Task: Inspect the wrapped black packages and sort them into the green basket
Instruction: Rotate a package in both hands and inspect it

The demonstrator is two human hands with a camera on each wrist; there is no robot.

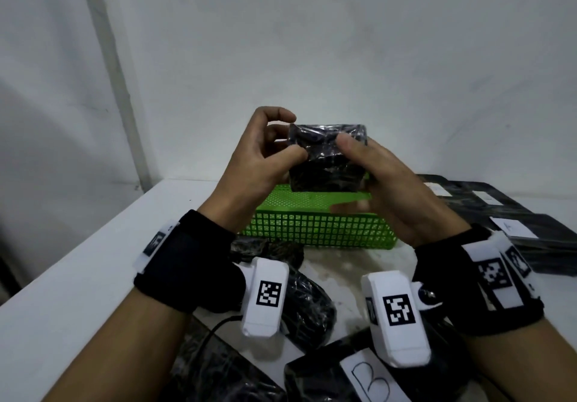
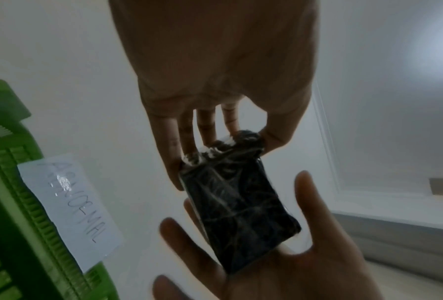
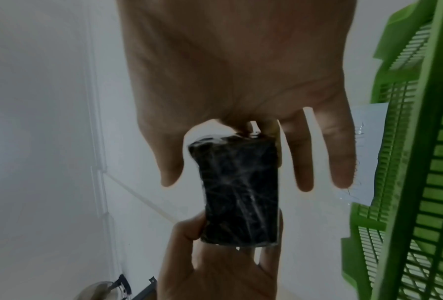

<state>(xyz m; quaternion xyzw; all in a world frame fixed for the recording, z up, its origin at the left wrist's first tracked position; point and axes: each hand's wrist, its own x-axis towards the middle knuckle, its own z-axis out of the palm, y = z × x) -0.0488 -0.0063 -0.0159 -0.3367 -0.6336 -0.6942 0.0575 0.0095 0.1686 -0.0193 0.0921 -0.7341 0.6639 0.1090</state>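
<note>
**Now both hands hold one black package up over the green basket**

Right in the middle of the head picture I see my left hand (image 1: 259, 158) and my right hand (image 1: 384, 183) lifted up, with one wrapped black package (image 1: 327, 158) between them. The left thumb and fingers pinch the left end of the package. The right thumb presses on its front and the right fingers go behind it, so that hand grips it too. Shiny clear wrap covers the package, and it looks crinkled at the top.

Just below the package sits the green basket (image 1: 318, 229), on the white table (image 1: 78, 276). The package is in the air above the basket, not inside it. I cannot see what lies in the basket.

From the left wrist picture, a white paper label (image 2: 69, 211) is stuck on the basket wall at the left side of the frame. It has handwriting on it.

At the bottom of the head picture, more black packages (image 1: 306, 311) lie on the table close to me. One at the bottom middle has a white label with a big letter B (image 1: 374, 379). At the right side, flat black packs (image 1: 499, 211) lie beside the basket, and one has a small white label (image 1: 512, 228).

Black wrist bands with white camera boxes sit on both wrists.
</note>
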